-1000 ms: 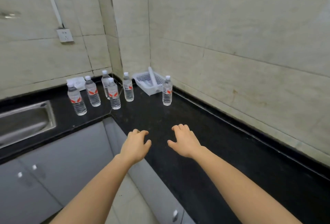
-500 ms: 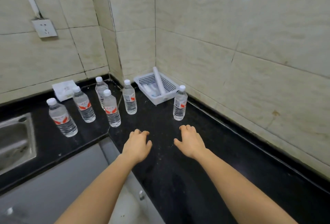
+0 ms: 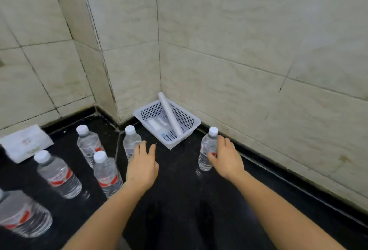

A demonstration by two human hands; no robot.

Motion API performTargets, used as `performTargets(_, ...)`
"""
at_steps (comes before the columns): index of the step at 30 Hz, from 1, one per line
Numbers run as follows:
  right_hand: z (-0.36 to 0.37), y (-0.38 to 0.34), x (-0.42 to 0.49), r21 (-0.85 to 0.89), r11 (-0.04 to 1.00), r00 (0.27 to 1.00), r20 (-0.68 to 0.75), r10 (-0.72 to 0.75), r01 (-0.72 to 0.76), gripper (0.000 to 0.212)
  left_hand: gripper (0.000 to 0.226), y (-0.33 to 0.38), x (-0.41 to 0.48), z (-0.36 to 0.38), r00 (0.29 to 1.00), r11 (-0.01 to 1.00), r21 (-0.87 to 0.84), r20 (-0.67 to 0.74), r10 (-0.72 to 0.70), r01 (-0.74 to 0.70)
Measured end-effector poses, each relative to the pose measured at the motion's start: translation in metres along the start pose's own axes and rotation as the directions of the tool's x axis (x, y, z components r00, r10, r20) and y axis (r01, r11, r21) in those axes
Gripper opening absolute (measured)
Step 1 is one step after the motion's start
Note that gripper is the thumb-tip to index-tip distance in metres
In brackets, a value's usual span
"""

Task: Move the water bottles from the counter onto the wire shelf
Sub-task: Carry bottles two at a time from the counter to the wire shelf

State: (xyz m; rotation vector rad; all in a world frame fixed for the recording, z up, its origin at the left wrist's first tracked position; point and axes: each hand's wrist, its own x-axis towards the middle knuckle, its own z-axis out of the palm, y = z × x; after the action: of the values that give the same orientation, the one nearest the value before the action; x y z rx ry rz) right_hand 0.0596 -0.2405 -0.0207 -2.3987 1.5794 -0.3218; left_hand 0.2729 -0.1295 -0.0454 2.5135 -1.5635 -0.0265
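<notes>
The right hand, fingers spread and not yet closed, lay against the right side of an upright clear plastic water bottle with a white cap; the left hand, equally wide, touched a second such bottle just ahead and to its left. Both bottles stood vertical on the glossy black bench near a white perforated plastic basket; four more stood farther left, and no wire shelf was visible.

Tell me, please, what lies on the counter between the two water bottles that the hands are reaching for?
In the head view, only bare black counter lies between the left bottle and the right bottle; the white basket sits farther back.
</notes>
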Motion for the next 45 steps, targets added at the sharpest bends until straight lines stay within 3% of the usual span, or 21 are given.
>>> performTargets(4, 0.001, -0.007, 0.039, -0.051, 0.998, 0.999, 0.004, 0.047, -0.047, 0.064, 0.067, -0.022, 0.050, -0.010, 0.993, 0.996, 0.042, -0.093, -0.076, 0.080)
performTargets(8, 0.007, -0.006, 0.062, -0.122, 0.992, 0.999, 0.040, 0.036, -0.031, 0.058, 0.070, -0.039, 0.080, -0.013, 0.981, 0.981, 0.023, 0.028, -0.192, 0.191)
performTargets(11, 0.015, 0.000, 0.064, -0.221, 0.975, 1.000, 0.000, -0.017, 0.017, 0.052, 0.075, -0.049, 0.086, -0.011, 0.990, 0.987, 0.109, 0.054, -0.127, 0.121)
performTargets(14, 0.020, 0.003, 0.063, -0.242, 0.970, 0.998, -0.048, -0.048, 0.035, 0.045, 0.061, -0.053, 0.086, -0.012, 0.997, 0.990, 0.132, 0.051, -0.061, 0.053)
performTargets(23, 0.029, -0.008, 0.026, -0.072, 0.997, 0.995, -0.090, -0.035, 0.029, 0.031, 0.024, -0.031, 0.060, -0.009, 0.996, 0.992, 0.089, 0.034, 0.086, -0.088)
performTargets(29, 0.029, 0.000, 0.003, 0.181, 0.975, 0.986, -0.089, 0.143, -0.126, 0.022, 0.028, -0.030, 0.044, 0.007, 0.979, 0.973, 0.115, -0.026, 0.202, -0.198)
performTargets(33, 0.014, 0.024, -0.023, 0.378, 0.899, 0.963, -0.059, 0.263, -0.222, 0.021, 0.027, -0.018, 0.017, 0.001, 0.965, 0.965, -0.094, -0.119, 0.234, -0.245)
performTargets(38, -0.010, 0.058, -0.093, 0.384, 0.891, 0.969, 0.039, 0.245, -0.241, 0.013, 0.023, 0.030, -0.045, -0.008, 0.974, 0.882, -0.414, -0.089, 0.208, -0.226)
performTargets(41, -0.032, 0.086, -0.151, 0.388, 0.885, 0.966, 0.072, 0.249, -0.257, 0.014, 0.020, 0.070, -0.091, -0.006, 0.947, 0.820, -0.487, -0.047, 0.318, -0.300)
performTargets(45, -0.066, 0.130, -0.234, 0.381, 0.881, 0.959, 0.073, 0.275, -0.281, 0.016, 0.018, 0.136, -0.154, -0.002, 0.857, 0.738, -0.492, -0.032, 0.514, -0.461)
